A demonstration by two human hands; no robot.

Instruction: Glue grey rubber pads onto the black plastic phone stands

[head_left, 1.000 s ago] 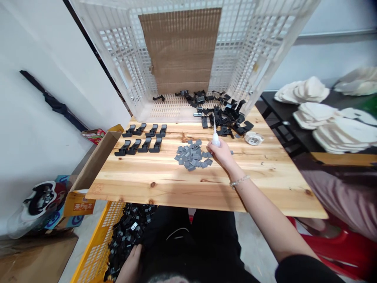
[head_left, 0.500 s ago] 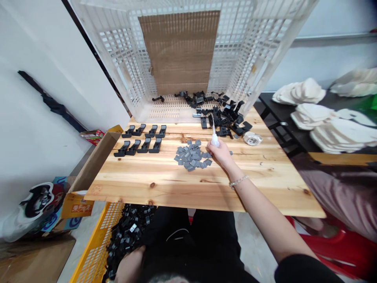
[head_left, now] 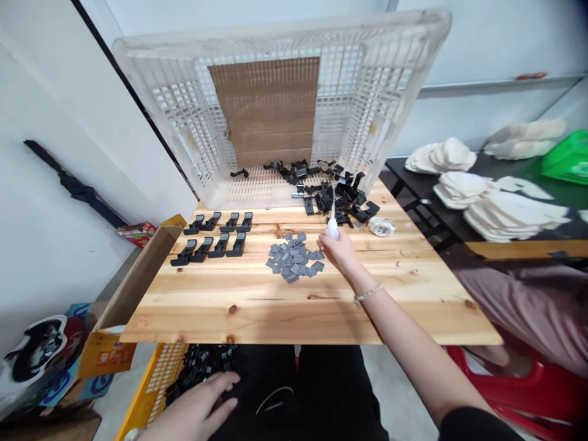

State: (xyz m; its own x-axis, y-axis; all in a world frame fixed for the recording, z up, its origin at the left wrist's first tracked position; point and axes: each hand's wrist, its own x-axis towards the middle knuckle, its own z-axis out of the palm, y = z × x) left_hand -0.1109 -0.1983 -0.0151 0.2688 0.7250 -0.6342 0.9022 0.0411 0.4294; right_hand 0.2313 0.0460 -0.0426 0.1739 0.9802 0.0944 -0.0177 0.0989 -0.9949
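Observation:
My right hand (head_left: 339,250) is closed around a small white squeeze bottle (head_left: 331,229) whose long thin nozzle points up. It rests on the wooden table just right of a pile of small grey flat pieces (head_left: 294,258). Low in the view, my left hand (head_left: 202,401) holds nothing, its fingers apart, over the near side of a yellow crate (head_left: 154,373) full of black parts (head_left: 202,367). Several black clip-like parts (head_left: 219,245) stand in two rows on the table's left side.
A white plastic crate (head_left: 275,43) lies on its side at the back, with black parts (head_left: 340,190) spilling out. A roll of clear tape (head_left: 381,226) sits right of them. White stacked pieces (head_left: 505,214) lie on a dark table at right, beside a seated person's leg (head_left: 519,306).
My left hand has risen from the bottom edge into fuller view by the yellow crate. The camera has tilted up a little. My right hand still holds the bottle near the grey pieces.

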